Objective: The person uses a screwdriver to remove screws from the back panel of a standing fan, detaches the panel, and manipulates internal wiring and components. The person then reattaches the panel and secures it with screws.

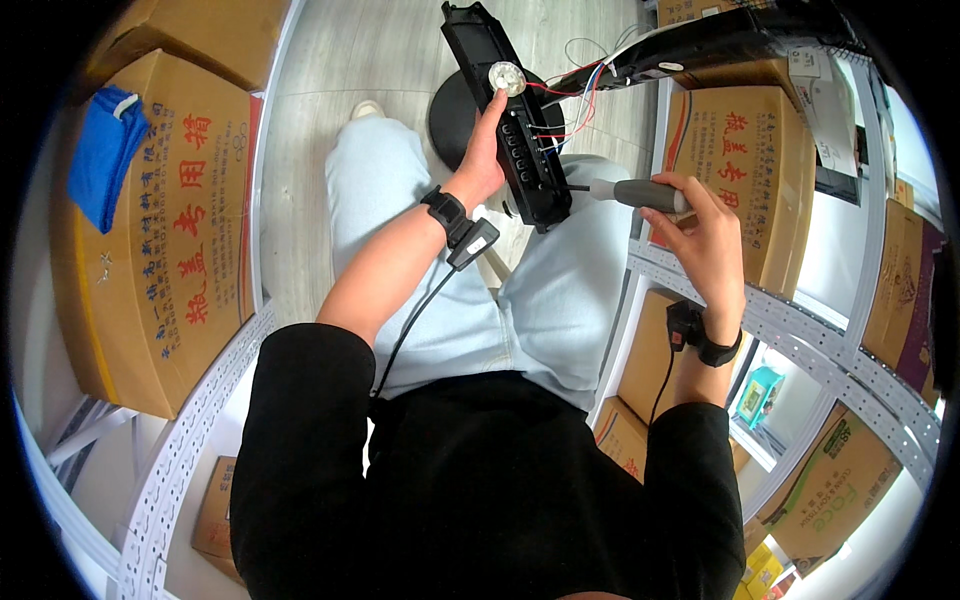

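My left hand is closed on a long black plastic housing, held slanting above my right thigh. The thumb rests by a round pale disc-shaped part at its upper half. Between thumb and fingers of my right hand is the grey handle of a screwdriver. Its dark shaft points left, and the tip is at the housing's lower right side; I cannot tell whether it touches a screw. Red, white and blue wires run from the housing to a long black body at the upper right.
A round black base stands on the floor beyond the housing. Cardboard boxes fill the shelf at left, with a blue cloth on one. Another box and perforated metal shelving are close to my right arm.
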Demonstrator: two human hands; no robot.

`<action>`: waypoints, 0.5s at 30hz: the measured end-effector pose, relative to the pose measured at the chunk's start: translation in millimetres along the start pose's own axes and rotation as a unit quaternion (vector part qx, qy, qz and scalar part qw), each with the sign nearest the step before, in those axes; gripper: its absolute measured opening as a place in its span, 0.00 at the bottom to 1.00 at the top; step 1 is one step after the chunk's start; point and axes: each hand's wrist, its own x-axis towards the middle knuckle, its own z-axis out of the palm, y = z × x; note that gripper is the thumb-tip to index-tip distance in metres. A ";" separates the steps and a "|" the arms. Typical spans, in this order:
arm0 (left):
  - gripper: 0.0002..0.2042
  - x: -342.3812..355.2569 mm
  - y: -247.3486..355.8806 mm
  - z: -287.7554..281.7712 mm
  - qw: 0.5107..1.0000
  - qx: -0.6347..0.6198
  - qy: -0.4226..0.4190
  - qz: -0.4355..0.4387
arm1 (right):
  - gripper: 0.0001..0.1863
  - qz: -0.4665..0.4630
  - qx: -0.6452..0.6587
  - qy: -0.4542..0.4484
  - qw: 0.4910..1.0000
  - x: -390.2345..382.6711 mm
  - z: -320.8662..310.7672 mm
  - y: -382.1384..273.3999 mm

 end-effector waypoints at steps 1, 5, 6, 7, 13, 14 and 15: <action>0.24 4.2 0.4 -3.8 1.000 -0.003 -0.003 -0.003 | 0.18 -0.021 0.008 0.009 1.000 1.7 0.2 0.7; 0.26 18.9 -3.1 -19.4 1.000 0.006 -0.004 0.006 | 0.19 -0.024 -0.024 -0.012 0.999 1.9 -0.7 11.8; 0.25 21.6 -3.5 -20.3 1.000 0.014 -0.003 0.017 | 0.19 -0.016 -0.029 -0.018 0.999 1.2 0.1 15.2; 0.25 23.6 -2.9 -21.7 0.999 0.026 0.012 0.030 | 0.19 -0.009 -0.035 -0.025 0.999 0.1 1.5 18.8; 0.21 19.8 10.3 -8.8 0.983 0.145 0.040 0.104 | 0.25 0.082 -0.084 -0.055 0.992 -10.7 14.2 40.8; 0.28 14.6 16.5 -7.0 0.989 0.130 0.021 0.067 | 0.24 0.081 -0.069 -0.055 0.993 -11.5 15.3 40.9; 0.28 15.0 17.8 -7.5 0.988 0.133 0.028 0.072 | 0.24 0.080 -0.053 -0.054 0.994 -11.9 16.5 40.0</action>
